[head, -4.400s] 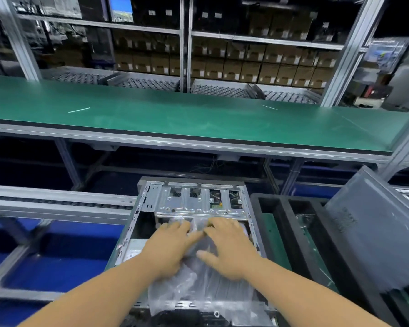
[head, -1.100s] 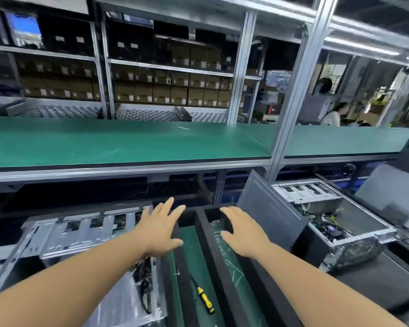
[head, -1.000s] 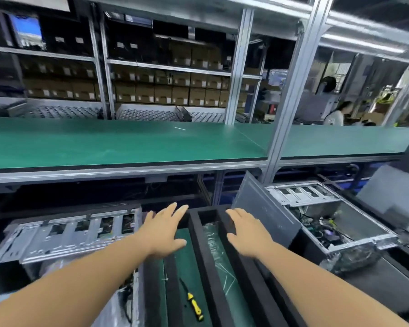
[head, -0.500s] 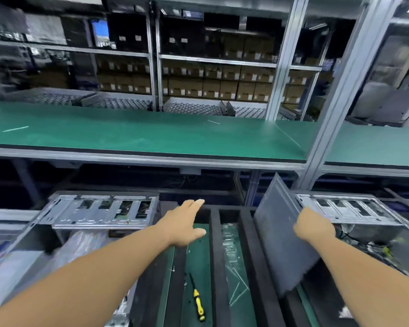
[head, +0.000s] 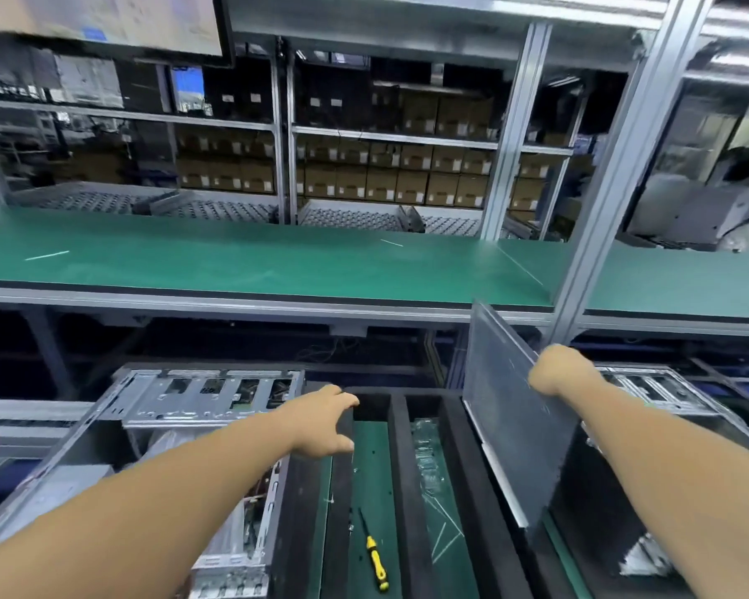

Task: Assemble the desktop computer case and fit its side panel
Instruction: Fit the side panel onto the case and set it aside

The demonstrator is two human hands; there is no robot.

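Side panel lifted higher, right hand gripping its edge; left hand loose, holding nothing.

Bright, even overhead light falls on the long green-matted desk; beneath it lies deep shadow. Wide-angle distortion bends the frame edges, and fine detail is softly blurred.

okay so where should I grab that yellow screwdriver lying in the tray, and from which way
Take the yellow screwdriver by its yellow handle, coming straight down from above. It lies flat on the green mat between the black foam walls, so a grip across the handle's sides fits. The thin dark shaft, pointing away, offers little to hold.
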